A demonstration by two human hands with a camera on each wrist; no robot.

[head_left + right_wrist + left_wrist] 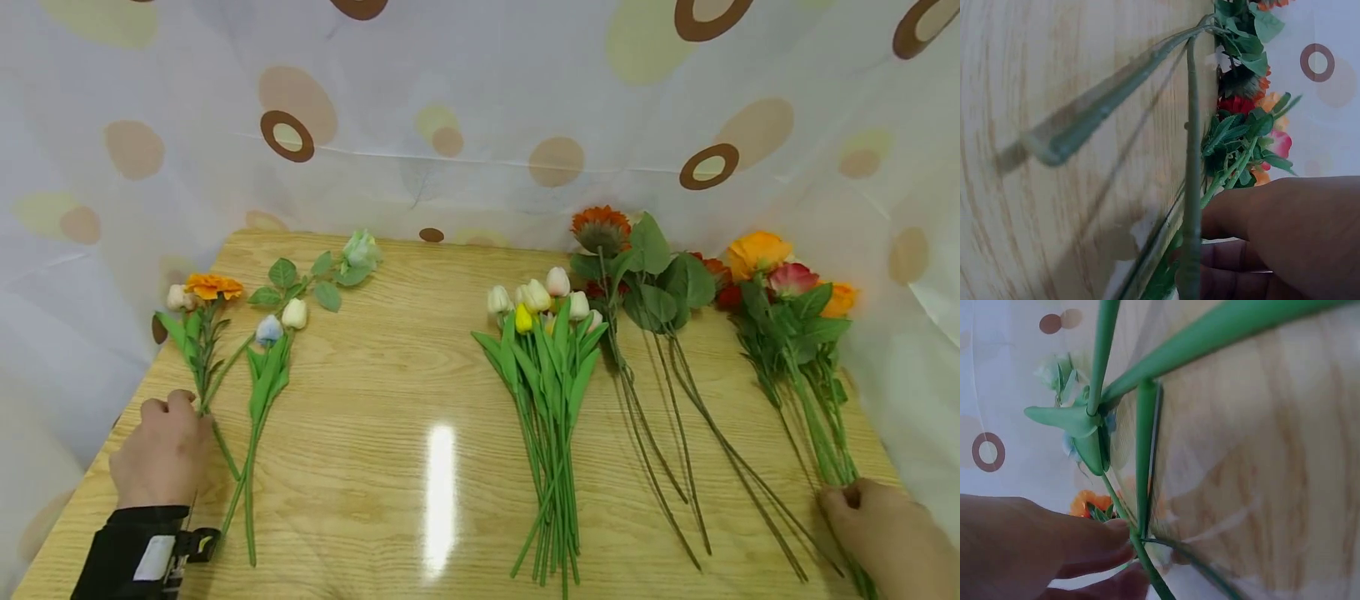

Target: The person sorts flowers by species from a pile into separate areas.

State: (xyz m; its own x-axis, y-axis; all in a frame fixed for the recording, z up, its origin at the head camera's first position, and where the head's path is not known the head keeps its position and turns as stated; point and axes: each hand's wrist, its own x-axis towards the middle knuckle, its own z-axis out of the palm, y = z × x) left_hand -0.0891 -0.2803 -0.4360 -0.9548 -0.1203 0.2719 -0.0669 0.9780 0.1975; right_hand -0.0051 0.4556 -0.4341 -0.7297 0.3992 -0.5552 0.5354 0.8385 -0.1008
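At the left edge of the table my left hand (165,450) pinches a green flower stem (1150,565) between thumb and fingers. Just beyond it lie an orange flower (213,287) and a whitish tulip (180,297). Beside them are a blue tulip (269,329) and a cream tulip (295,313). My right hand (888,529) grips the lower stems (825,442) of a bunch at the right edge, its fingers partly hidden. That bunch has orange roses (757,253) and a pink rose (792,279).
A bunch of white and yellow tulips (551,358) lies mid-table. Right of it are long-stemmed flowers, one a rust-orange bloom (602,229). A pale green rose (362,254) lies at the back left. A patterned curtain (480,100) stands behind the wooden table (360,467).
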